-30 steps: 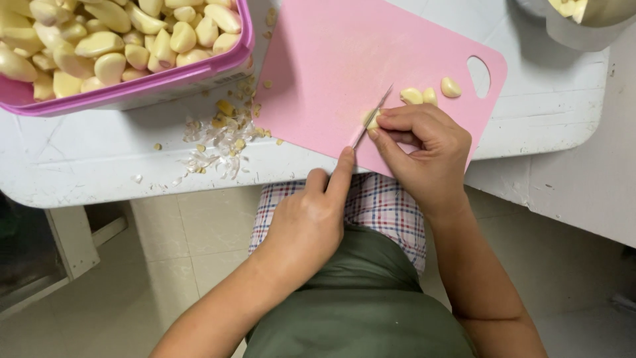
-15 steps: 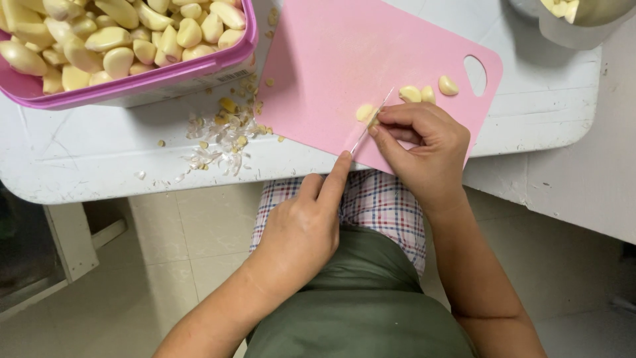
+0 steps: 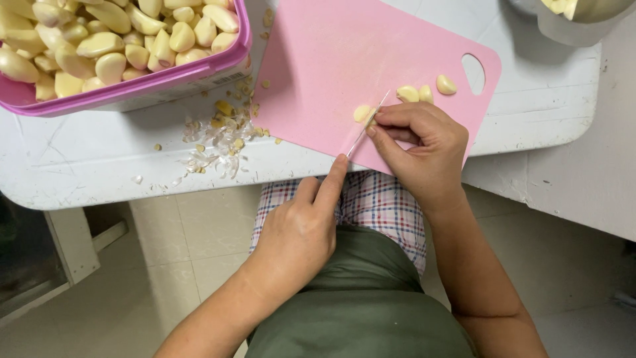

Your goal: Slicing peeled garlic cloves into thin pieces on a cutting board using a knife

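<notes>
- The fingers point(image 3: 387, 126) of the right hand point(image 3: 424, 149) are pinched down on a peeled garlic clove point(image 3: 362, 113), pinning it flat on the pink cutting board point(image 3: 331, 66), apparently so it cannot roll under the blade.
- The fingers of the left hand point(image 3: 301, 229) are curled around the handle of a thin knife point(image 3: 366, 128), the forefinger stretched along its back, probably to steady and steer the edge. The blade runs from those fingers up to the clove, meeting it just beside the right fingertips.
- Just beyond the right fingers, toward the board's handle hole, lie three more garlic pieces point(image 3: 424, 89), set a little aside from the cutting spot.
- To the left of both hands, off the board's edge, a scatter of papery skins and trimmed ends point(image 3: 222, 136) lies on the white worktop point(image 3: 99, 159), out of the knife's way.
- Farther left and away from the fingers stands a pink tub point(image 3: 132, 86) heaped with peeled cloves, near the board.
- Far to the right past the fingers, a grey container point(image 3: 570, 26) shows at the frame's edge, holding a few pale pieces.
</notes>
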